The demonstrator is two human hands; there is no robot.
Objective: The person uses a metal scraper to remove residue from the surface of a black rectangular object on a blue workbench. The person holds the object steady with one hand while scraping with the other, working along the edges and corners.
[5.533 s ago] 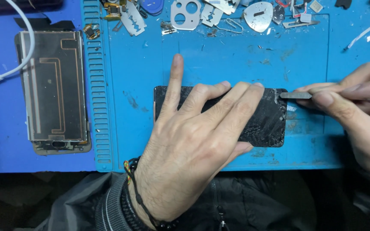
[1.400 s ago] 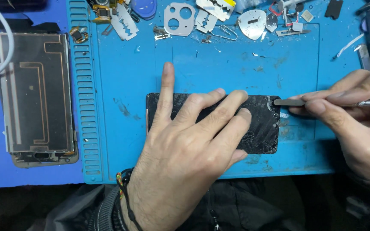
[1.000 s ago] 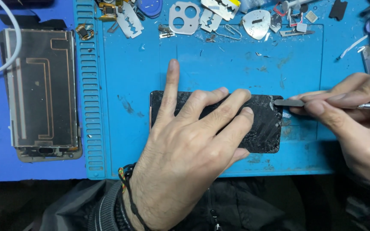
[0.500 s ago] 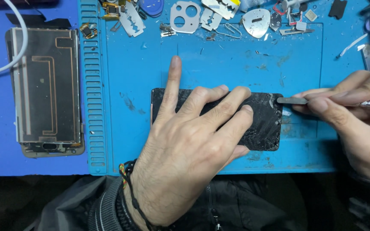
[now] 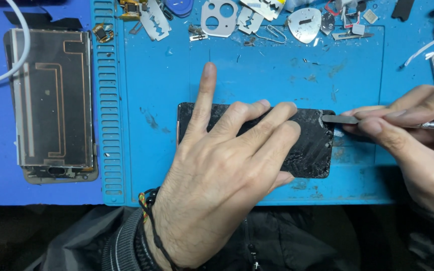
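A black phone with a cracked surface point(image 5: 311, 145) lies flat on the light-blue work mat point(image 5: 277, 80). My left hand point(image 5: 227, 170) rests palm-down on it with fingers spread, pressing it to the mat. My right hand point(image 5: 408, 135) pinches a thin metal pry tool point(image 5: 340, 119) between thumb and fingers. The tool's flat tip touches the phone's upper right corner.
An opened phone body with a metal shield point(image 5: 51, 100) lies at the left on a darker blue mat, with a white cable point(image 5: 18, 50) over its top. Razor blades point(image 5: 151, 20), a camera bezel point(image 5: 219, 15), small metal parts and a paper clip line the mat's far edge.
The view has shifted slightly between frames. Both hands keep the same hold, and the tool tip stays at the phone's right edge near the upper corner.
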